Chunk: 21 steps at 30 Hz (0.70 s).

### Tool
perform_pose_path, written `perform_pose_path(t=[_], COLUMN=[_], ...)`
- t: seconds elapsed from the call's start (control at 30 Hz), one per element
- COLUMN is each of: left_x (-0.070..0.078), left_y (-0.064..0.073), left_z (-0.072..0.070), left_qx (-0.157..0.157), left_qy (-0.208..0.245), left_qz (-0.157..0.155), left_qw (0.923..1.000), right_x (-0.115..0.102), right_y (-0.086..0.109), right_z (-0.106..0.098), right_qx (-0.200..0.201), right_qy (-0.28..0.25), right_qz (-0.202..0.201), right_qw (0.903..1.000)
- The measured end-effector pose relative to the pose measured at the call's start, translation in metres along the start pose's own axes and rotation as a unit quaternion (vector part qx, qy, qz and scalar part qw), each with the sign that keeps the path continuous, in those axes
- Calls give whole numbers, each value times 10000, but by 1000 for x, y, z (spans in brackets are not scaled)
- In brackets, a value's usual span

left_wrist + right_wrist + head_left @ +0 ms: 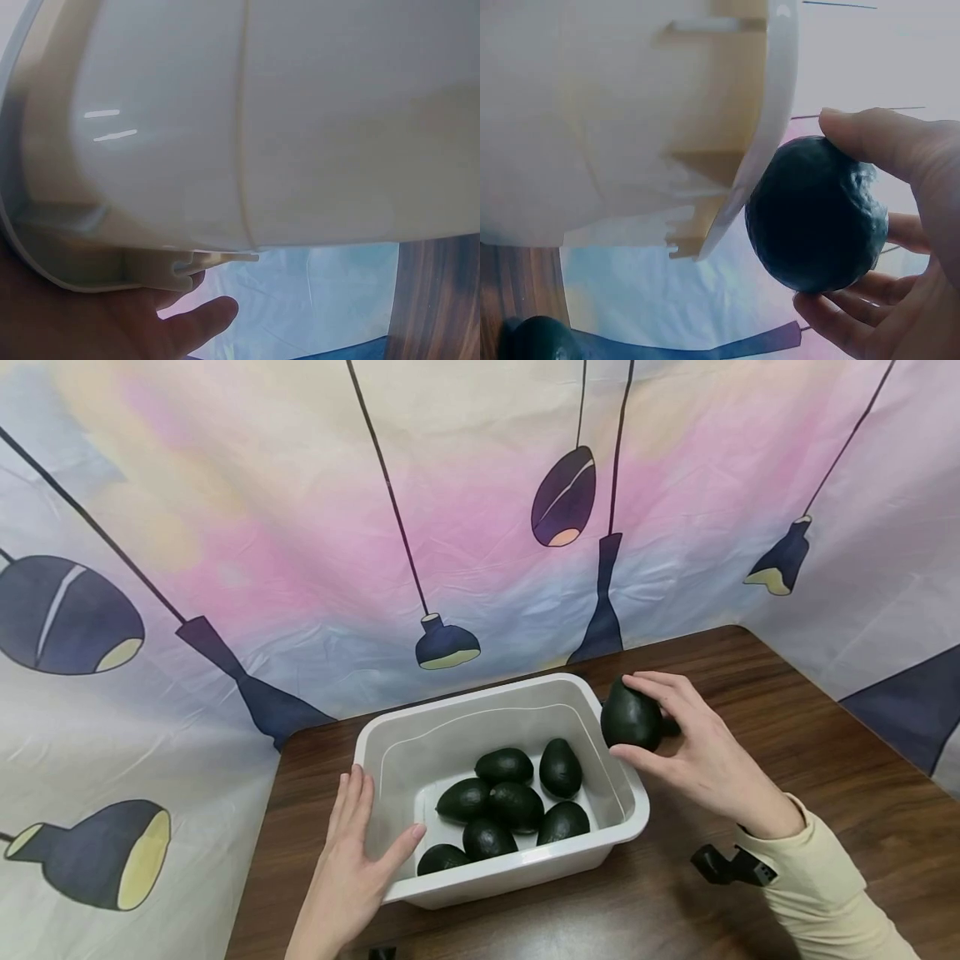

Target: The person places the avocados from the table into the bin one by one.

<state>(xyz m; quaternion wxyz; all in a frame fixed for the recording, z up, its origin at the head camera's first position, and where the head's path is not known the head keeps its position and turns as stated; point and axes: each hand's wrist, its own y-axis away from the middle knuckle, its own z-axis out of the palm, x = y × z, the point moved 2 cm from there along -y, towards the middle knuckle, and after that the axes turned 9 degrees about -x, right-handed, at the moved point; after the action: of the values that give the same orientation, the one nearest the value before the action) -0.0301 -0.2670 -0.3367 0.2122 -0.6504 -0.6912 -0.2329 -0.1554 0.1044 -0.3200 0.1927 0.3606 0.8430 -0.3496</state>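
A dark green avocado [632, 717] is held in my right hand [697, 752], thumb on the near side and fingers on the far side. It hangs at the right rim of a white plastic tub [517, 870]; in the right wrist view the avocado [816, 217] overlaps that rim, and I cannot tell whether they touch. Several more avocados [516, 807] lie on the tub's floor. At the tub's left end, my left hand [348, 860] rests against the rim, fingers fairly straight along the outside and thumb reaching over the inside. In the left wrist view the tub wall hides part of it.
The tub stands on a dark wood table [757, 727], near a patterned cloth backdrop [480, 543]. Behind my right hand a dark thing [670, 727] shows partly. A dark rounded thing [540, 341] appears low in the right wrist view. A black device [733, 866] sits at my right sleeve.
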Motion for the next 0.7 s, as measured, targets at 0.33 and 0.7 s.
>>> perform_pose_path(t=[0.33, 0.7], left_x=[0, -1], left_y=[0, -1], left_z=[1, 1], left_qx=[16, 3], left_qy=[-46, -85], left_qz=[-69, -77], left_qw=[10000, 9999], right_x=[-24, -20], right_y=[-5, -6], right_z=[5, 13], right_qx=[-327, -399], right_qy=[-330, -429], right_qz=[-401, -788], right_qw=[9981, 9952])
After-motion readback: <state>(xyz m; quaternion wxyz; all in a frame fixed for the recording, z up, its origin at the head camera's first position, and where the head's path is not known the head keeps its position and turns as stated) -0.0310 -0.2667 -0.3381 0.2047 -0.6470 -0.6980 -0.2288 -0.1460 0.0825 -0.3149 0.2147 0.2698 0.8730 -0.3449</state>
